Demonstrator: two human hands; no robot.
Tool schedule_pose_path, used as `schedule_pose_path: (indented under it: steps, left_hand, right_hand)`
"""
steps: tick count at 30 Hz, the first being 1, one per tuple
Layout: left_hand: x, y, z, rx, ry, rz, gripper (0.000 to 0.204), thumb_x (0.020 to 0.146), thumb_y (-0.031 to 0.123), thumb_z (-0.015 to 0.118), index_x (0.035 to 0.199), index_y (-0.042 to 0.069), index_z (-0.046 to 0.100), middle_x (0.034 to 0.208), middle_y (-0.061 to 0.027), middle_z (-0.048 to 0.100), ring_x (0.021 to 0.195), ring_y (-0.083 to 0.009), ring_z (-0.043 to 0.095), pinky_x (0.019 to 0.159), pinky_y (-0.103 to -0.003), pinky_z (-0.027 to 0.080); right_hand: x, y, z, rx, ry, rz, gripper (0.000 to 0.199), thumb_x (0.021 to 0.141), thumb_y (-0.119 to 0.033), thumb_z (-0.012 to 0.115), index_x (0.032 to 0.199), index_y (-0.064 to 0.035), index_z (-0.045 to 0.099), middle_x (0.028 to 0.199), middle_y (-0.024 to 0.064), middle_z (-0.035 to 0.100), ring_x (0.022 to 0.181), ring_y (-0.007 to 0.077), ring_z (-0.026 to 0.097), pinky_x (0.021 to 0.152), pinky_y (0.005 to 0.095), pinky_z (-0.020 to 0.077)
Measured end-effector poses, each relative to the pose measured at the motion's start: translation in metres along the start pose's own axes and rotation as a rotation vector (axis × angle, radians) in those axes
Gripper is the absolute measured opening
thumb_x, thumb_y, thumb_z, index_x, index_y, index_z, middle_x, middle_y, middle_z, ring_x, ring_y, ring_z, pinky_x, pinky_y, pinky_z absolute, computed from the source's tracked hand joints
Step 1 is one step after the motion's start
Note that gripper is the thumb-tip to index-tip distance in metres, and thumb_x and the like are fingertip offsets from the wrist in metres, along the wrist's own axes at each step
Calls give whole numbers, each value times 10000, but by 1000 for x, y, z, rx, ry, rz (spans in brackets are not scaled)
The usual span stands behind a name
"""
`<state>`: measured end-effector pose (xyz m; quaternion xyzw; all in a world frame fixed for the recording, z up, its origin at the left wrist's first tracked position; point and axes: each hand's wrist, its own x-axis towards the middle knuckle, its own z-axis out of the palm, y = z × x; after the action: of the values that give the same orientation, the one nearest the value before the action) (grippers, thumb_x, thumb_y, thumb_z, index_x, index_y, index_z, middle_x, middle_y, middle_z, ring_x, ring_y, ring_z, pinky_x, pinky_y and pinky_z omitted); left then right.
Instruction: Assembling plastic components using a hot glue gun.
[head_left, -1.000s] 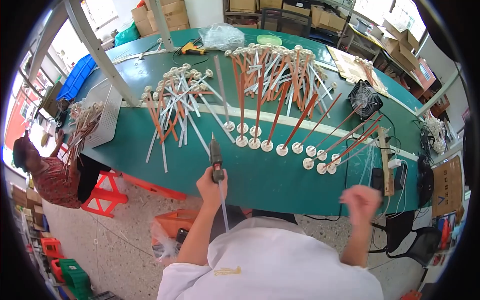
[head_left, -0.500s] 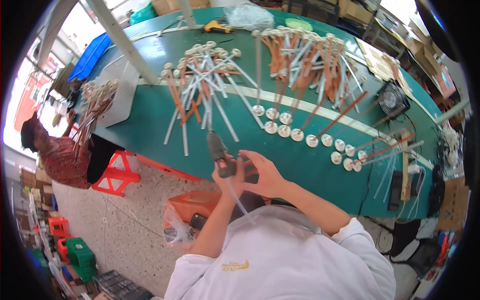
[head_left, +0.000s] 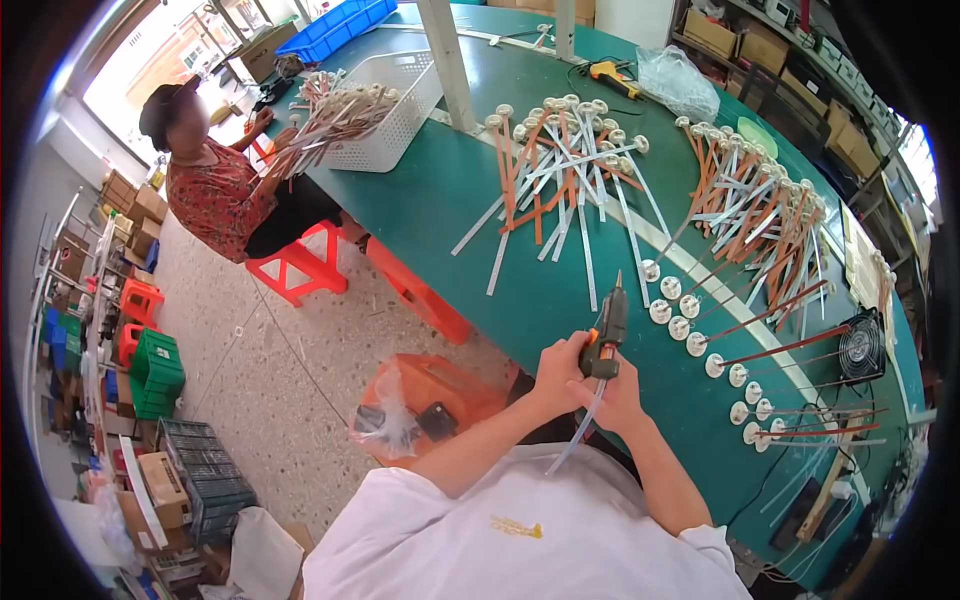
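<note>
In front of my chest, over the table's near edge, both hands are on a dark green glue gun (head_left: 612,318). Its metal nozzle points away from me, and a translucent glue stick (head_left: 582,432) trails from its rear end toward my shirt. My left hand (head_left: 562,375) is closed at the gun's left side. Closed around its lower right side is my right hand (head_left: 613,397); the handle is mostly hidden between them. Beyond the nozzle lies a pile of brown and silver strips (head_left: 568,190) with white round ends. To the right stand rows of white discs (head_left: 697,344) with thin strips.
A larger strip pile (head_left: 760,205) lies far right, near a black fan (head_left: 861,347). At left, a seated person holds strips beside a white basket (head_left: 400,125). A yellow-black tool (head_left: 612,78) lies far back. An orange stool (head_left: 450,385) stands below the table edge.
The view has swung left, so the table's contents appear farther right. My right hand, earlier spread beside the glue gun, is now closed against it.
</note>
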<state>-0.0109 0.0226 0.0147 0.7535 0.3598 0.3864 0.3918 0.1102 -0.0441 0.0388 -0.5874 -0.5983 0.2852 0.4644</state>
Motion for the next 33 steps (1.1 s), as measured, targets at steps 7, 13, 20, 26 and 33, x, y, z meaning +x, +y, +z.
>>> schedule_pose_path:
  steps: [7, 13, 20, 26, 33]
  left_hand:
    - [3, 0, -3, 36, 7, 29, 460, 688, 219, 730, 1080, 34, 577, 834, -158, 660, 738, -356, 640, 659, -405, 508]
    - [2, 1, 5, 6, 10, 21, 436, 705, 249, 715, 1060, 42, 572, 823, -174, 636, 753, -374, 625, 659, -424, 500]
    - [0, 0, 2, -3, 9, 8, 431, 698, 245, 712, 1041, 29, 567, 803, -163, 624, 739, -365, 613, 661, -419, 496]
    - [1, 1, 0, -46, 8, -23, 443, 688, 239, 727, 1042, 26, 567, 801, -163, 623, 742, -357, 616, 664, -403, 496]
    - [2, 5, -2, -24, 0, -20, 464, 674, 245, 737, 1040, 20, 563, 810, -165, 623, 750, -352, 616, 670, -397, 495]
  right_hand:
    - [2, -3, 1, 64, -1, -3, 477, 724, -160, 774, 1116, 17, 566, 977, 112, 646, 869, 198, 640, 786, 331, 514]
    - [-2, 2, 0, 31, 8, -40, 539, 718, -204, 785, 1156, 1, 547, 977, 160, 652, 865, 343, 665, 763, 386, 529]
    - [1, -1, 1, 17, 11, -45, 464, 716, -207, 785, 1084, -12, 579, 945, 144, 644, 843, 323, 665, 732, 378, 528]
    - [1, 4, 3, 85, 10, -18, 413, 722, -201, 781, 1037, -7, 597, 930, 141, 641, 822, 313, 660, 726, 370, 525]
    - [2, -1, -1, 81, 4, 18, 400, 733, -177, 768, 1052, 4, 608, 942, 140, 647, 830, 298, 661, 751, 360, 523]
